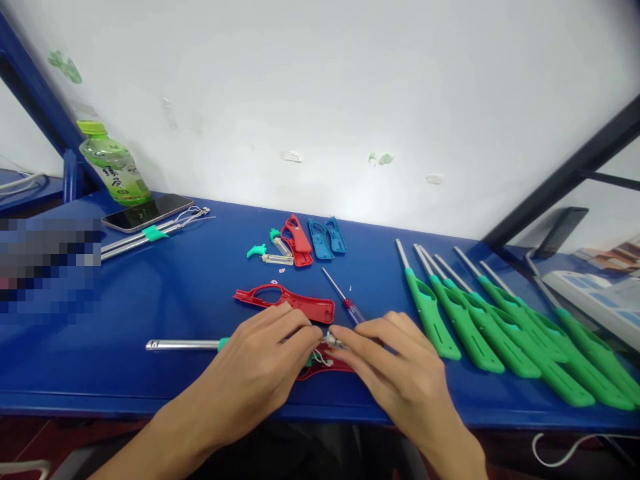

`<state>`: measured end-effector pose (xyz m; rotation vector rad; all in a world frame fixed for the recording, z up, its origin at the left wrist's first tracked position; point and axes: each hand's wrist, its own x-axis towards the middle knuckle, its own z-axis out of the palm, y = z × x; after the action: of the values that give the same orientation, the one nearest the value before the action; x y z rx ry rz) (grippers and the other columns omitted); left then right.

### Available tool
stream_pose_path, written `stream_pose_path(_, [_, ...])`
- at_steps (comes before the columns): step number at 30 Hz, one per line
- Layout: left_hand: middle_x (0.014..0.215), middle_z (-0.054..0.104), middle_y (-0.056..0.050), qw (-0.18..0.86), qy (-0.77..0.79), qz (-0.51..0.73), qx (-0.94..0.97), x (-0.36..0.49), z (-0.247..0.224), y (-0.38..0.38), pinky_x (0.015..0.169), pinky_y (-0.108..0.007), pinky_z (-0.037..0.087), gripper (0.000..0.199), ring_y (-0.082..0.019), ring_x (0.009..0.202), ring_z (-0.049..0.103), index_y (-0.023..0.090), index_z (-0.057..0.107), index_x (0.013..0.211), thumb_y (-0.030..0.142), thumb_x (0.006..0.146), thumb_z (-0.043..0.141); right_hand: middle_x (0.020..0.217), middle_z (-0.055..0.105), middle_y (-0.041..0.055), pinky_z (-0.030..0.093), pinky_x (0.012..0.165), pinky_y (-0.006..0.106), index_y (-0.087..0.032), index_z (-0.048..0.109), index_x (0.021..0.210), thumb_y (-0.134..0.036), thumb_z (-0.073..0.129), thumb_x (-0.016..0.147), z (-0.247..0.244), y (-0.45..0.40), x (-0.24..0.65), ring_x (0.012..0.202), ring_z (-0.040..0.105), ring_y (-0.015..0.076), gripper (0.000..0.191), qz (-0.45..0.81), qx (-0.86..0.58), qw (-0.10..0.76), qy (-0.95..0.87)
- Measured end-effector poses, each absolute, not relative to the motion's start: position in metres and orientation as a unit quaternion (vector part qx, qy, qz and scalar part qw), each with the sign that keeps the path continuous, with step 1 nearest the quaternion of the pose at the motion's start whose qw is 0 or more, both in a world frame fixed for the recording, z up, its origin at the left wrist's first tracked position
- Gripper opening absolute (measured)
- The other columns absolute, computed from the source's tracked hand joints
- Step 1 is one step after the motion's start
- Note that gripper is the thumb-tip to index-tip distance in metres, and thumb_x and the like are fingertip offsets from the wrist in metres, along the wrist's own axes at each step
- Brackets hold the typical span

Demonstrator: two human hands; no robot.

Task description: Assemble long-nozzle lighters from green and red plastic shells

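Observation:
Both hands meet over an opened gas lighter at the table's front edge. My right hand (403, 357) pinches a small silvery part (331, 339) between thumb and fingers. My left hand (267, 350), fingers closed, touches the part's left side; whether it grips the part or a wire is hidden. Below them lies a red lighter handle half (345, 363), partly covered, with loose white wires (323, 359). The lighter's metal tube (185, 345) sticks out left of my left hand. Just behind lies another red handle half (313, 308), with a screwdriver (346, 299) to its right.
Several green lighters (475, 333) lie on the right. Further back are a red shell (299, 243), blue shells (321, 240), pale tanks (278, 259) and a green trigger (257, 251). Taped metal tubes (135, 241), a phone (149, 212) and a bottle (116, 167) lie or stand left.

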<state>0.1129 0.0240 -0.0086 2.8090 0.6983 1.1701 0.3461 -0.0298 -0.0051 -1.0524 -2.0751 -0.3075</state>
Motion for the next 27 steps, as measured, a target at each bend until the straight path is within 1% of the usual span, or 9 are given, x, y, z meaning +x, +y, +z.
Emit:
stream_pose_path(4, [0.100, 0.078, -0.003, 0.018, 0.235, 0.401, 0.885, 0.1124, -0.0090, 0.0264, 0.083, -0.035, 0.056, 0.012, -0.020, 0.086, 0.067, 0.018, 0.071, 0.113, 0.012, 0.111, 0.060, 0.096, 0.078, 0.0038, 0.047, 0.079, 0.036, -0.018, 0.078, 0.126, -0.015, 0.074, 0.107, -0.0080, -0.0304, 0.3464, 0.083, 0.062, 0.0185, 0.019, -0.099, -0.428, 0.396, -0.806])
stream_pose_path(6, [0.101, 0.078, -0.002, 0.034, 0.240, 0.414, 0.878, 0.1119, -0.0089, 0.0268, 0.083, -0.033, 0.056, 0.010, -0.019, 0.086, 0.067, 0.018, 0.071, 0.113, 0.011, 0.110, 0.063, 0.100, 0.079, 0.0042, 0.048, 0.082, 0.036, -0.018, 0.077, 0.126, -0.013, 0.074, 0.107, -0.0088, -0.0305, 0.3470, 0.087, 0.064, 0.0184, 0.019, -0.089, -0.431, 0.402, -0.803])
stream_pose_path(9, [0.101, 0.078, -0.002, 0.041, 0.239, 0.414, 0.877, 0.1117, -0.0080, 0.0266, 0.082, -0.032, 0.056, 0.012, -0.019, 0.087, 0.066, 0.018, 0.071, 0.112, 0.009, 0.110, 0.063, 0.105, 0.079, 0.0046, 0.049, 0.084, 0.035, -0.017, 0.077, 0.125, -0.012, 0.071, 0.108, -0.0089, -0.0305, 0.3478, 0.090, 0.066, 0.0180, 0.019, -0.086, -0.430, 0.407, -0.801])
stream_pose_path(13, [0.099, 0.076, -0.003, 0.037, 0.232, 0.408, 0.882, 0.1124, -0.0058, 0.0258, 0.082, -0.032, 0.056, 0.012, -0.019, 0.086, 0.065, 0.017, 0.070, 0.111, 0.010, 0.111, 0.061, 0.104, 0.080, 0.0042, 0.049, 0.085, 0.035, -0.018, 0.077, 0.125, -0.011, 0.071, 0.109, -0.0083, -0.0307, 0.3481, 0.090, 0.066, 0.0177, 0.018, -0.081, -0.428, 0.409, -0.802])
stream_pose_path(18, [0.099, 0.076, -0.004, 0.030, 0.233, 0.401, 0.885, 0.1125, -0.0045, 0.0238, 0.083, -0.033, 0.056, 0.014, -0.019, 0.087, 0.065, 0.017, 0.069, 0.110, 0.010, 0.112, 0.057, 0.105, 0.082, 0.0027, 0.049, 0.085, 0.035, -0.021, 0.077, 0.124, -0.012, 0.070, 0.109, -0.0085, -0.0313, 0.3483, 0.090, 0.069, 0.0174, 0.018, -0.079, -0.433, 0.402, -0.803])
stream_pose_path(22, [0.098, 0.075, -0.004, 0.034, 0.230, 0.393, 0.890, 0.1127, -0.0039, 0.0230, 0.081, -0.032, 0.056, 0.015, -0.019, 0.086, 0.065, 0.017, 0.069, 0.110, 0.010, 0.113, 0.056, 0.104, 0.084, 0.0034, 0.051, 0.081, 0.036, -0.023, 0.077, 0.123, -0.014, 0.069, 0.111, -0.0089, -0.0297, 0.3494, 0.087, 0.073, 0.0180, 0.018, -0.082, -0.423, 0.408, -0.805])
stream_pose_path(27, [0.096, 0.073, -0.003, 0.044, 0.225, 0.397, 0.889, 0.1131, -0.0034, 0.0236, 0.080, -0.031, 0.055, 0.014, -0.018, 0.084, 0.065, 0.018, 0.068, 0.109, 0.010, 0.112, 0.057, 0.103, 0.085, 0.0040, 0.052, 0.079, 0.035, -0.020, 0.077, 0.121, -0.014, 0.072, 0.109, -0.0075, -0.0278, 0.3502, 0.086, 0.075, 0.0177, 0.015, -0.062, -0.408, 0.419, -0.809])
